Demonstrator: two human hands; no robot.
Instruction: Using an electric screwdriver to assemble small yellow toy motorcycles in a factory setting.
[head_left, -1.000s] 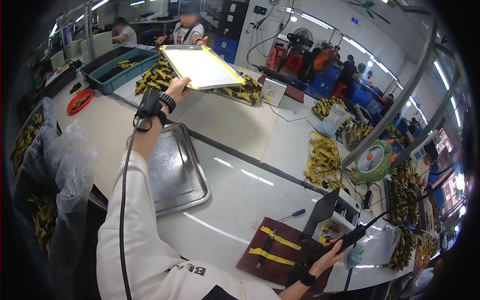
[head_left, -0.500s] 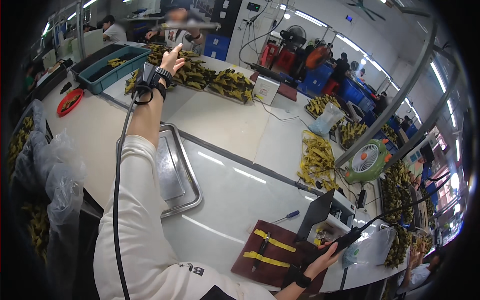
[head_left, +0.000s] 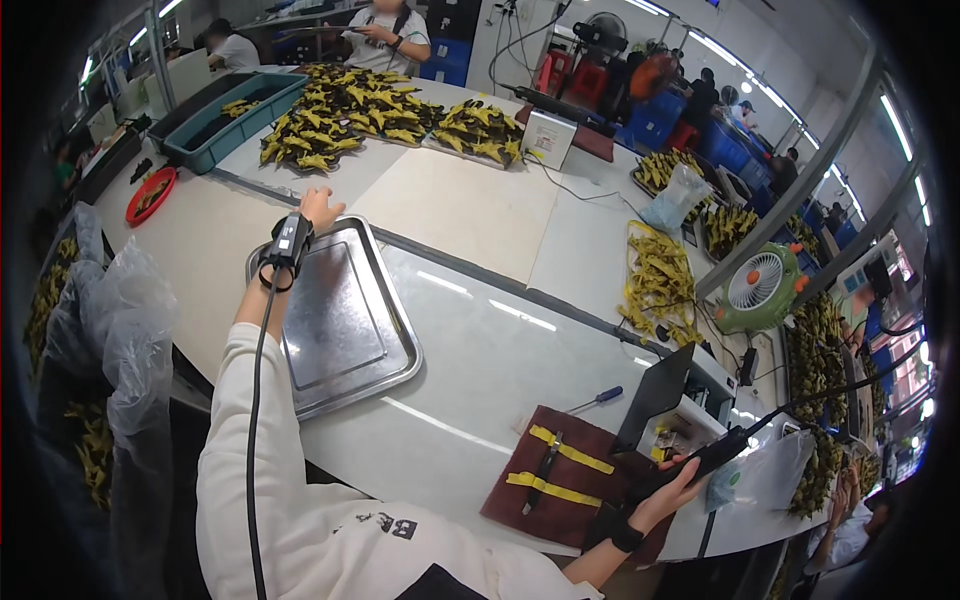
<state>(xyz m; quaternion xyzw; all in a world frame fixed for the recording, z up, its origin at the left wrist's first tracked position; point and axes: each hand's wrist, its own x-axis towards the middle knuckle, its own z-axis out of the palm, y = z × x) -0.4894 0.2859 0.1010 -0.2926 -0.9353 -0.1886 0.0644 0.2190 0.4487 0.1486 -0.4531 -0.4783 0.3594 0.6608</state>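
Left hand (head_left: 318, 208), seemingly empty, fingers loose, is near the shiny rectangular metal tray (head_left: 342, 315) on the white tabletop (head_left: 465, 345), probably stiff, slick (rim grips best); right hand (head_left: 668, 493) grasps a black corded device (head_left: 716, 456).

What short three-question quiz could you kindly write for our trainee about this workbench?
1. Choose one: the person's right hand holds
a) a screwdriver
b) a black device
c) a red basket

2. True or false: a green fan stands farther right in the picture than the metal tray.

3. How many yellow strips lie across the maroon mat?

Key: 1. b; 2. true; 3. two.
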